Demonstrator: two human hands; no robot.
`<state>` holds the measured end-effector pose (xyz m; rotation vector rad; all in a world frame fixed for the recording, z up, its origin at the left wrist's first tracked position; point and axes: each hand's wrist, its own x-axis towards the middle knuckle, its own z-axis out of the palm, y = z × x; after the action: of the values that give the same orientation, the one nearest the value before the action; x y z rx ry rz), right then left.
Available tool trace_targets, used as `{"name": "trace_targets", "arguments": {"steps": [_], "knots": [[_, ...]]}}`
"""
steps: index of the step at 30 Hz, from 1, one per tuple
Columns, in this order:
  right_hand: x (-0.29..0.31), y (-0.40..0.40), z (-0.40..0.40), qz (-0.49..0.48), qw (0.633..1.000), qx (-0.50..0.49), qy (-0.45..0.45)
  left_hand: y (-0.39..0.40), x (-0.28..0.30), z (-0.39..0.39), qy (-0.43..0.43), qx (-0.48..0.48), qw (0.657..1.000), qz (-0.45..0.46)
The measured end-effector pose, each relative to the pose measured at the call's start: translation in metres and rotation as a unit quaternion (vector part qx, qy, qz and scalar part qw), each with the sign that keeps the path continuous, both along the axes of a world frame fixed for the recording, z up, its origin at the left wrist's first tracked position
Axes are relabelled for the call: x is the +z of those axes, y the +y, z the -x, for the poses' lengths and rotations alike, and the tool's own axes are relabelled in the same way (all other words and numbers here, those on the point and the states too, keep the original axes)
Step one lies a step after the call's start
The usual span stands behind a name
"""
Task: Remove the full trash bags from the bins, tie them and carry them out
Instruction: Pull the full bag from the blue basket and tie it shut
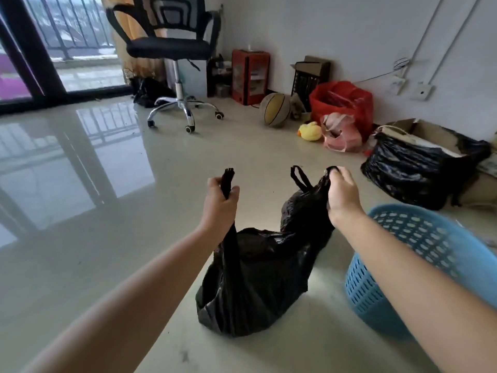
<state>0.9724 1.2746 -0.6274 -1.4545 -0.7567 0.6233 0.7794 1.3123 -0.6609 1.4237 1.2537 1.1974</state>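
Both hands pinch handles: left hand (219,204), right hand (341,193); trash bag (258,278) hangs between, handles apart, untied.

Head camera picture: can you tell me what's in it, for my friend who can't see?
Two bare hands pull up the handles of a black trash bag sitting on a shiny floor: the left hand grips one handle, the right hand the other. A blue basket bin stands at the right; an office chair and clutter line the far wall.
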Motion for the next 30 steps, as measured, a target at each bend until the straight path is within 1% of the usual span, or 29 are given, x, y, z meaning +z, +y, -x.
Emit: {"name": "trace_targets", "arguments": {"steps": [2,3,5,6,7,8,9,10,11,12,14,16,18,20,22,24,26,27,30], "knots": [[-0.016,-0.004,0.005,0.01,1.0,-0.006,0.01,0.002,-0.014,0.004,-0.005,0.029,1.0,-0.001],[-0.021,-0.005,0.004,0.004,1.0,0.007,0.01,0.002,-0.02,0.006,-0.008,0.032,0.999,0.0],[-0.026,-0.007,-0.001,-0.011,0.997,0.078,0.013,0.002,-0.029,0.012,-0.006,-0.013,1.0,0.019],[-0.028,-0.009,-0.006,-0.001,0.992,0.126,-0.005,0.0,-0.035,0.015,0.013,-0.053,0.998,0.032],[-0.03,-0.012,-0.012,0.033,0.981,0.185,-0.053,-0.003,-0.041,0.017,0.062,-0.096,0.993,0.036],[-0.033,-0.015,-0.019,0.085,0.955,0.251,-0.13,-0.006,-0.047,0.018,0.137,-0.133,0.981,0.032],[-0.038,-0.016,-0.025,0.148,0.912,0.312,-0.223,-0.009,-0.053,0.018,0.211,-0.161,0.964,0.025],[-0.045,-0.019,-0.029,0.207,0.864,0.352,-0.295,-0.011,-0.058,0.016,0.26,-0.178,0.949,0.022],[-0.052,-0.02,-0.031,0.25,0.831,0.372,-0.33,-0.012,-0.063,0.013,0.272,-0.179,0.945,0.031],[-0.058,-0.02,-0.033,0.27,0.827,0.375,-0.321,-0.013,-0.067,0.009,0.256,-0.164,0.951,0.045],[-0.068,-0.015,-0.036,0.272,0.857,0.351,-0.261,-0.009,-0.072,0.003,0.2,-0.114,0.971,0.068],[-0.08,-0.004,-0.036,0.262,0.882,0.332,-0.208,-0.005,-0.076,-0.001,0.145,-0.082,0.98,0.111],[-0.09,0.01,-0.03,0.207,0.911,0.322,-0.153,-0.007,-0.077,-0.002,0.046,-0.065,0.983,0.165],[-0.098,0.027,-0.022,0.168,0.933,0.303,-0.093,-0.009,-0.075,-0.003,-0.044,-0.078,0.975,0.202],[-0.109,0.043,-0.015,0.166,0.939,0.299,-0.04,-0.01,-0.076,-0.001,-0.072,-0.091,0.971,0.207],[-0.12,0.057,-0.01,0.166,0.94,0.294,-0.037,-0.012,-0.08,-0.001,-0.089,-0.079,0.972,0.2],[-0.127,0.068,-0.002,0.153,0.943,0.294,-0.033,-0.015,-0.083,-0.002,-0.124,-0.039,0.97,0.204],[-0.13,0.071,0.001,0.136,0.946,0.296,-0.005,-0.016,-0.085,-0.002,-0.148,-0.011,0.966,0.212],[-0.138,0.074,0.004,0.095,0.938,0.293,0.16,-0.016,-0.089,0.002,-0.194,0.082,0.951,0.224]]}}
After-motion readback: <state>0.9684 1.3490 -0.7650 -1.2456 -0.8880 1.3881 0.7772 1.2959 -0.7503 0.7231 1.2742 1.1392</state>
